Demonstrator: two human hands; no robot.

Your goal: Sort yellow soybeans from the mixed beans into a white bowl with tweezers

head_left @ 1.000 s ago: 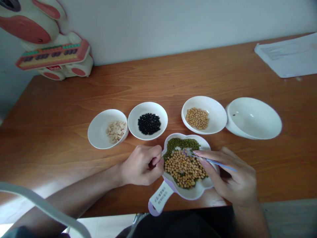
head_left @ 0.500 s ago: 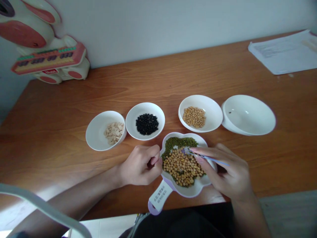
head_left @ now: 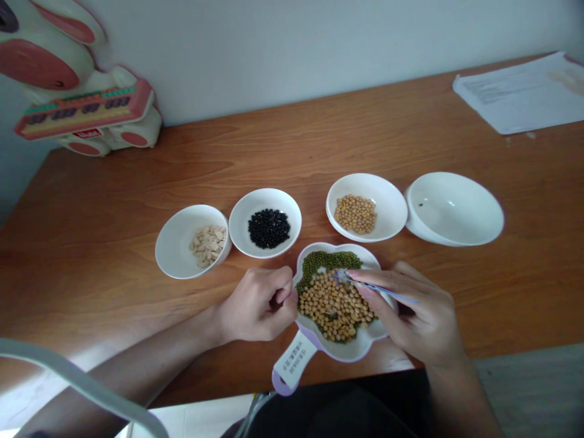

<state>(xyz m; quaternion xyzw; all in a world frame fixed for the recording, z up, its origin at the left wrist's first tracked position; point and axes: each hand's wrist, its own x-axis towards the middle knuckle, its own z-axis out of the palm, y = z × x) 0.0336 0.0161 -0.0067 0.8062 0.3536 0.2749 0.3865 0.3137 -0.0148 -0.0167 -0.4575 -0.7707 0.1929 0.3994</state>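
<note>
A white flower-shaped dish (head_left: 360,351) with a lilac handle (head_left: 294,364) holds yellow soybeans (head_left: 335,304) and green mung beans (head_left: 332,260). My left hand (head_left: 262,304) is closed at the dish's left rim, thumb and forefinger curled against the edge. Over the beans from the right comes my right hand (head_left: 417,310), pinching thin bluish tweezers (head_left: 381,288). Their tips lie among the soybeans close to the mung beans; whether they grip a bean is too small to tell.
Behind the dish stand white bowls: one with pale flat seeds (head_left: 208,245), one with black beans (head_left: 269,229), one with soybeans (head_left: 356,214), and a bowl with a dark speck (head_left: 456,210). A rabbit toy keyboard (head_left: 86,115) and papers (head_left: 524,94) lie farther back.
The view has shifted very slightly. The tweezer tips have moved a little among the beans; both hands keep nearly the same places.
</note>
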